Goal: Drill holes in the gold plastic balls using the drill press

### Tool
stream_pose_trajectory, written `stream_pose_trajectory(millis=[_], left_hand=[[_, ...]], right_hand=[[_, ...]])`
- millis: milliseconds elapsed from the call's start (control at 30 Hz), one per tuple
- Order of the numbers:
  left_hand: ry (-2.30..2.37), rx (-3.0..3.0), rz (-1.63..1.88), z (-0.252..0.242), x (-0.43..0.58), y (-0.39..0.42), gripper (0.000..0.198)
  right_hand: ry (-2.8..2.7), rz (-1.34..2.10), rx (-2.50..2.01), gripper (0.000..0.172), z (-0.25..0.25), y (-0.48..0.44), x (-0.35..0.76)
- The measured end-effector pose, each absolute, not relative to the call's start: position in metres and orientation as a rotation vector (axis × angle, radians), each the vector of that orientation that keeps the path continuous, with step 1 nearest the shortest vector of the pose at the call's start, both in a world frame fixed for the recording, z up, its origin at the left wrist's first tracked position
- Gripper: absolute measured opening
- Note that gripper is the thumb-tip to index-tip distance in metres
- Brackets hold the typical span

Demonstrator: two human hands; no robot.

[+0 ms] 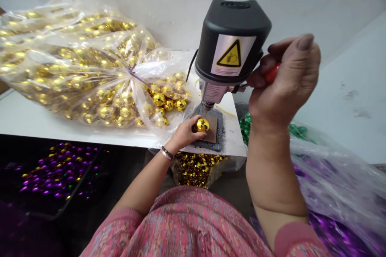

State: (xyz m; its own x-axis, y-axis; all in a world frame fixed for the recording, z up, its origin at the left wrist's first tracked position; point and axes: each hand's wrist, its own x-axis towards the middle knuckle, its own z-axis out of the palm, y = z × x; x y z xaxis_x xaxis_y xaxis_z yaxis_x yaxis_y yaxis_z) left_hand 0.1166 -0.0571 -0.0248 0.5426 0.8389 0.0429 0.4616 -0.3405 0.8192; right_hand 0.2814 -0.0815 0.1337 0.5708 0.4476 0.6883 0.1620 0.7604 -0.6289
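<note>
A small drill press (pixel 232 40) with a black motor housing and a yellow warning sticker stands at the table's right end. My left hand (pixel 189 130) grips a shiny gold ball (pixel 202 125) between thumb and fingers, on the brown pad (pixel 212 130) over the grey base plate (pixel 221 142). The thin drill bit (pixel 206 112) points down just above the ball; whether they touch I cannot tell. My right hand (pixel 289 72) is raised beside the motor, its fingers curled round a red knob (pixel 273 73) on the press's lever.
Left on the white table (pixel 144 138) lies a large clear bag (pixel 75 72) of gold balls, some spilling from its opening. More gold balls (pixel 196 168) sit below the table edge before me. Purple beads (pixel 60 172) lie lower left; bagged green and purple balls (pixel 328 176) are at right.
</note>
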Motion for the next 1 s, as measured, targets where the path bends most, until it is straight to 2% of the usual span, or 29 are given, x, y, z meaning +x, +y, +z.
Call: stream_pose_trajectory(millis=[167,367,433,600,667,767,900,1000], left_hand=[[0.887,2.044,0.593,-0.022,0.092,-0.078,0.064],[0.736,2.161,0.321,-0.019,0.072,-0.098,0.066],[0.773,2.207,0.334,-0.018,0.069,-0.094,0.065],[1.357,2.383,0.529,-0.006,0.06,-0.054,0.033],[1.624,2.48,0.416,0.002,0.052,-0.035,0.032],[1.832,2.545,0.05,0.012,0.038,-0.021,0.031],[1.875,2.526,-0.252,0.016,0.026,-0.025,0.034],[1.876,2.495,-0.359,0.013,0.026,-0.028,0.046]], right_hand=[[-1.011,0.196,-0.638,0.033,0.132,-0.081,0.282],[-1.005,0.22,-0.628,0.031,0.132,-0.085,0.279],[-1.008,0.206,-0.634,0.03,0.132,-0.087,0.278],[-1.016,0.18,-0.646,0.03,0.13,-0.091,0.277],[-1.009,0.168,-0.648,0.031,0.129,-0.091,0.277],[-1.019,0.146,-0.666,0.031,0.126,-0.092,0.279],[-1.044,0.111,-0.681,0.032,0.124,-0.091,0.279],[-1.035,0.095,-0.702,0.032,0.123,-0.091,0.279]])
